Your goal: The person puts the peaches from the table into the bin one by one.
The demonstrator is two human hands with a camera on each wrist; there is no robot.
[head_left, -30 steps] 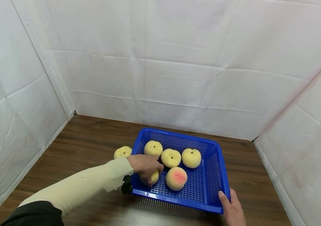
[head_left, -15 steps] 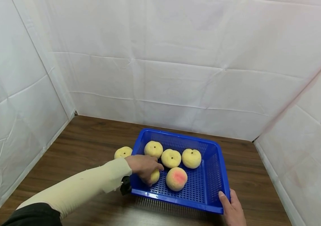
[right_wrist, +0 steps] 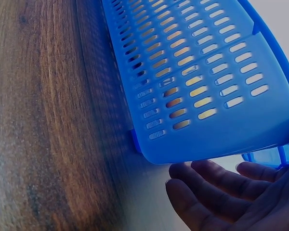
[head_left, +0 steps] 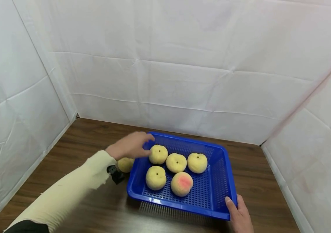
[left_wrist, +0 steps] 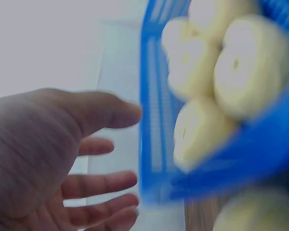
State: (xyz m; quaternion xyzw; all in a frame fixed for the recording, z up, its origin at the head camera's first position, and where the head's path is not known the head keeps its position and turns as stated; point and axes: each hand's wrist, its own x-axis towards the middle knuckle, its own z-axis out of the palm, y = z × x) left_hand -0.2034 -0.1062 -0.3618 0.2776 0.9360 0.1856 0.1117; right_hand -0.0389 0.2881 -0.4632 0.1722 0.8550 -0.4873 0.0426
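A blue plastic basket (head_left: 188, 211) stands on the table with several yellow peaches inside; one peach (head_left: 182, 184) shows a pink-red blush. My left hand (head_left: 132, 144) hovers at the basket's back left, fingers spread and holding nothing, near the back-left peach (head_left: 158, 154). In the left wrist view the left hand (left_wrist: 53, 154) has its thumb apart from the fingers. At the near right corner my right hand (head_left: 239, 214) grips the basket, thumb over the rim. Its fingers (right_wrist: 221, 185) lie beneath the basket's corner in the right wrist view.
Outside the basket, another yellow peach (head_left: 125, 164) sits on the dark wooden table (head_left: 101, 136), partly hidden by the left wrist. A black device (head_left: 115, 174) is strapped to that wrist. White sheeting (head_left: 182, 84) walls the table at the back and both sides.
My left hand has let go of the front-left peach in the basket and moved up and left, out over the rim. The right hand and basket stay put.
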